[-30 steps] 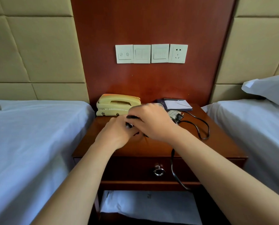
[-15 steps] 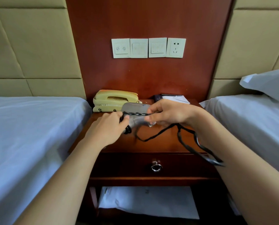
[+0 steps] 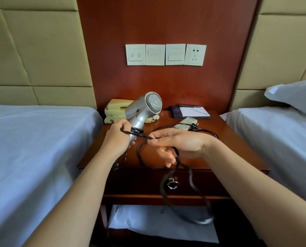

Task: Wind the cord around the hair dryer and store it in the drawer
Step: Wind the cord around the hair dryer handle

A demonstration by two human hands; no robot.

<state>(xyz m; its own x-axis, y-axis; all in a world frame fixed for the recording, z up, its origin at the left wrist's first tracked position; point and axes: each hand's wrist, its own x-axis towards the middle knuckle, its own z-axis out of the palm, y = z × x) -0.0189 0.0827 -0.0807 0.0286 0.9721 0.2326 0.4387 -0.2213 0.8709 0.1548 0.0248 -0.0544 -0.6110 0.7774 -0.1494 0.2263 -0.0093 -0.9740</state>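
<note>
My left hand (image 3: 117,139) grips the handle of a silver hair dryer (image 3: 143,110) and holds it upright above the nightstand, its round grille facing me. A turn or two of black cord (image 3: 187,177) sits on the handle just above my fingers. My right hand (image 3: 177,142) pinches the cord a short way to the right of the handle. The rest of the cord hangs in loose loops over the nightstand's front and down past the shut drawer (image 3: 211,182) with its ring pull (image 3: 173,184). The plug (image 3: 195,125) lies on the top by a remote.
The wooden nightstand (image 3: 234,150) stands between two beds with white sheets. On it are a yellow telephone (image 3: 115,111), a remote control (image 3: 185,123) and a notepad in a dark folder (image 3: 190,112). Switches and a wall socket (image 3: 195,54) sit above. White paper lies on the lower shelf.
The dryer went from lying low over the nightstand to upright in my left hand. My right hand drew the cord out to the right of the handle.
</note>
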